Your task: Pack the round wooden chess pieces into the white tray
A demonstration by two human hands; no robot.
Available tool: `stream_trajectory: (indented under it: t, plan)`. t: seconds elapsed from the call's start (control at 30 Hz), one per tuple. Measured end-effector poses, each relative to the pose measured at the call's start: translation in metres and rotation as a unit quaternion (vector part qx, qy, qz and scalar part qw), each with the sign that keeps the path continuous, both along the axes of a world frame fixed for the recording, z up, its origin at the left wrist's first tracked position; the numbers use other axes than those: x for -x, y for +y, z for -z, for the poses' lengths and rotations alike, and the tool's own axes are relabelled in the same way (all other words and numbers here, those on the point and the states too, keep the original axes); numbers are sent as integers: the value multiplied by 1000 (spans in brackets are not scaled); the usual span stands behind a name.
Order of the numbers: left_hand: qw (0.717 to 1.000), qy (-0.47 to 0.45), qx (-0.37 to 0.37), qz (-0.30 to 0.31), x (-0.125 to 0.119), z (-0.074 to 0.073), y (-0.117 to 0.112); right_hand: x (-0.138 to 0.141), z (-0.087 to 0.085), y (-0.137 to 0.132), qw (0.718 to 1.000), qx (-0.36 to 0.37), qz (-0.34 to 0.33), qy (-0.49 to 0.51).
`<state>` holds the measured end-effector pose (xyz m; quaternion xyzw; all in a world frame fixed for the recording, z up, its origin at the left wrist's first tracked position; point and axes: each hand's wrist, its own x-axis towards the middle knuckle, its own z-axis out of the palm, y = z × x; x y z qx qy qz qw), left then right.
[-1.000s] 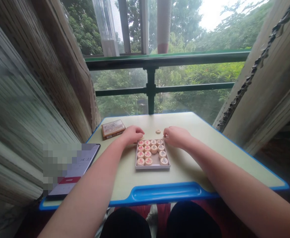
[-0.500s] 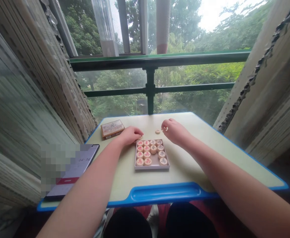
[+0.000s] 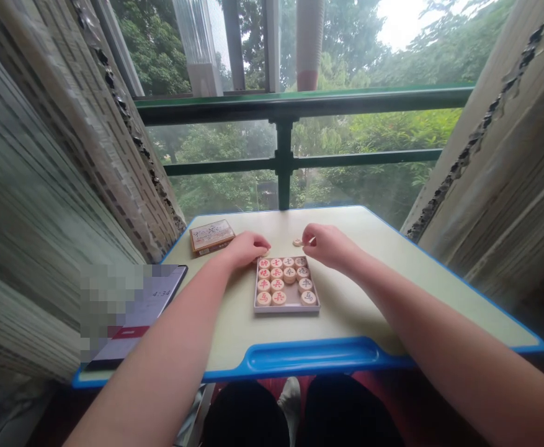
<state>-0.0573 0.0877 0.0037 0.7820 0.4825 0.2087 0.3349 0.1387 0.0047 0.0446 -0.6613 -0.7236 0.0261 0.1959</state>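
Observation:
A shallow white box (image 3: 287, 310) holds several round wooden Chinese chess pieces, red characters mostly on the left and dark ones on the right. In its lower middle a bare gap shows. My left hand (image 3: 249, 248) is at the box's far left corner, its fingers closed on a Chinese chess piece (image 3: 265, 252) that is mostly hidden. Beyond the far right corner, my right hand (image 3: 326, 241) has thumb and fingers pinched around a pale edge, seemingly another piece, largely covered. A loose chess piece (image 3: 296, 242) lies on the table just left of those fingertips.
The small pale table (image 3: 383, 298) has a blue rim and a blue front groove (image 3: 313, 356). A printed carton (image 3: 212, 237) lies at the back left. A phone (image 3: 146, 316) rests at the left edge, partly behind my left forearm. Curtains (image 3: 127, 124) hang either side.
My right hand has come slightly left, nearer the loose piece, and now partly overlaps it. My left hand stays at the box's far left corner. The whole view has shifted slightly.

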Motion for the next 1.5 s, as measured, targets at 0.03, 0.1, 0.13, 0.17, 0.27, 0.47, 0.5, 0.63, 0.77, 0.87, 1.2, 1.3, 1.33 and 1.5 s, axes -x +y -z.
stream_trajectory:
  t: [0.03,0.1,0.13,0.17,0.27,0.47,0.5,0.63,0.77,0.87,1.2,1.3,1.33,1.5]
  plan:
    - [1000,2,-8,2,0,1,1,0,0,0,1000,-1,-1,0]
    - [1000,11,-20,6,1,1,2,1,1,1,1000,-7,-7,2]
    - [1000,16,-23,8,1,1,2,1,1,1,1000,-14,-14,7]
    - [1000,20,-24,7,0,0,1,1,2,1,999,-21,-25,16]
    - [999,26,-26,5,0,-1,-1,2,2,0,995,-44,-65,53]
    - [999,20,-34,11,1,-1,0,5,3,-4,985,-65,-143,73]
    - [999,20,-34,11,1,-1,0,5,3,-4,984,-66,-150,72]
    - [999,29,-31,11,0,-2,0,5,0,-6,983,-59,-141,102]
    - [998,44,-38,9,0,-2,0,6,-2,-9,971,-12,-145,188]
    - [998,45,-41,10,0,-2,1,9,-4,-11,952,39,-153,261]
    - [997,52,-52,16,0,-5,-3,9,-7,-13,937,65,-136,315]
    - [998,44,-47,12,0,-5,-2,9,-8,-16,957,40,-143,249]
    - [998,42,-46,11,0,-5,-2,9,-8,-17,962,33,-150,224]
    - [997,60,-53,15,0,-8,-6,8,-11,-19,973,28,-193,122]
